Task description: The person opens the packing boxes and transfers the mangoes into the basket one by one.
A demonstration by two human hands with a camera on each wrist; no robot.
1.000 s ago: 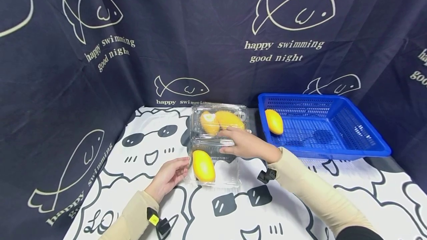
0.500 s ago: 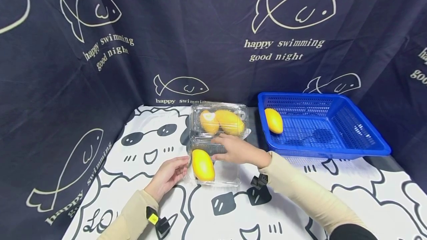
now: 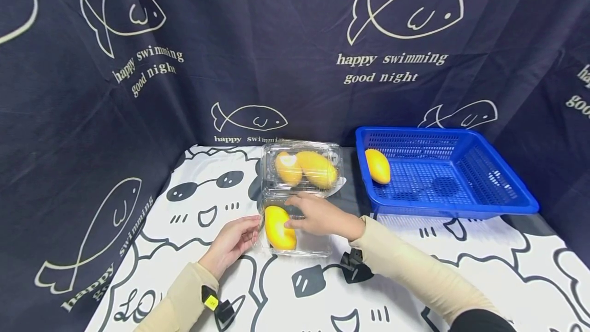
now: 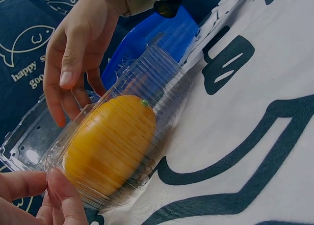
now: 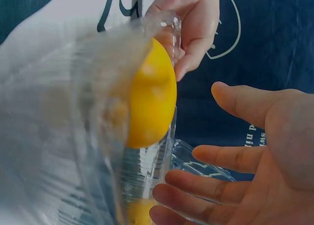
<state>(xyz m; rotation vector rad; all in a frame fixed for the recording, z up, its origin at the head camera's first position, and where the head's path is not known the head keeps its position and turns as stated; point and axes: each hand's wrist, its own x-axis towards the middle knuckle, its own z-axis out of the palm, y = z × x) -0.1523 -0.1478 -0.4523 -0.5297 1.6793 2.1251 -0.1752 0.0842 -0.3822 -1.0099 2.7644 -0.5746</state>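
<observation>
A yellow mango [image 3: 278, 230] lies at the left side of a clear plastic fruit box [image 3: 317, 242], whose top stands open. At that box's left wall, my left hand [image 3: 234, 244] pinches the rim between thumb and fingers, as the left wrist view shows with its fingertips [image 4: 61, 188]. My right hand [image 3: 318, 214] hovers over the box just right of the mango. Its fingers are spread and relaxed, holding nothing in the right wrist view. Two more mangoes [image 3: 317, 169] show through clear plastic [image 3: 272, 183] directly behind; whether it joins the front box, I cannot tell.
A blue perforated basket [image 3: 461, 209] stands at the back right, with one mango [image 3: 379, 166] against its left wall. The white patterned cloth [image 3: 392, 291] covers the table. Dark printed curtains [image 3: 313, 101] close off the back and sides.
My right hand has moved from the rear plastic, by the two mangoes, toward the front and left, over the front box. The left hand stays at the box's left wall.
</observation>
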